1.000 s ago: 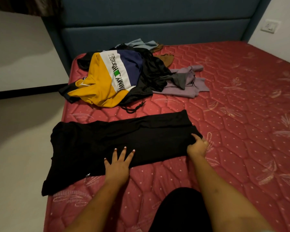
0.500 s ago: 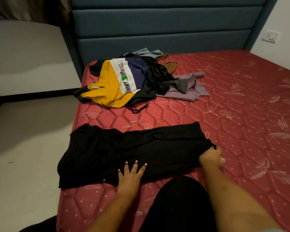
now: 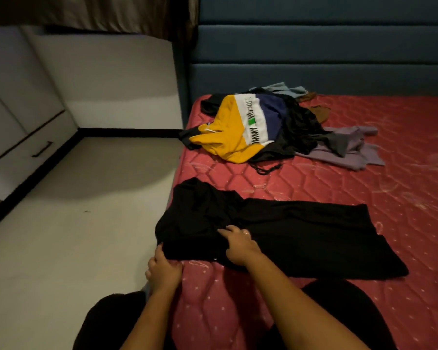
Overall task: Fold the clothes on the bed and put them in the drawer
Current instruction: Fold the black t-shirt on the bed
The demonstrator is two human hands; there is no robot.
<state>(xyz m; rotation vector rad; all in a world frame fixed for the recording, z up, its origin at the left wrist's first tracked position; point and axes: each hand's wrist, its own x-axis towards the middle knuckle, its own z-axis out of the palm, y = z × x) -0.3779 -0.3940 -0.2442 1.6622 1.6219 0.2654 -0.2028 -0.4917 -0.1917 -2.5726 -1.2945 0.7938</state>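
Your left hand [image 3: 164, 270] is low at the left edge of the bed [image 3: 364, 188], near its front corner. The thumb lies on top of the black garment [image 3: 301, 236] and the other fingers curl under it, so this hand is clamped on the garment's near left corner. Your left arm comes straight up from the bottom of the view.

Your right hand [image 3: 238, 246] rests on top of the same garment, just beside the left hand but not touching it. Its fingers point toward the left edge of the bed and the knuckles are a little raised. You cannot tell if it pinches the cloth or only presses on it. Your right arm crosses in from the lower right, over the red mattress.

The black garment lies in a long strip across the front part of the bed. Its right end is flat, and its left end is bunched up and hangs a bit over the left edge.

Farther back, near the far left corner by the blue headboard [image 3: 314, 46], sits a pile of clothes [image 3: 276, 130] with a yellow, white and dark blue top [image 3: 238, 127] on it.

Across the floor [image 3: 74, 223] on the left is a white drawer [image 3: 23, 160] with a dark handle, and it is closed.
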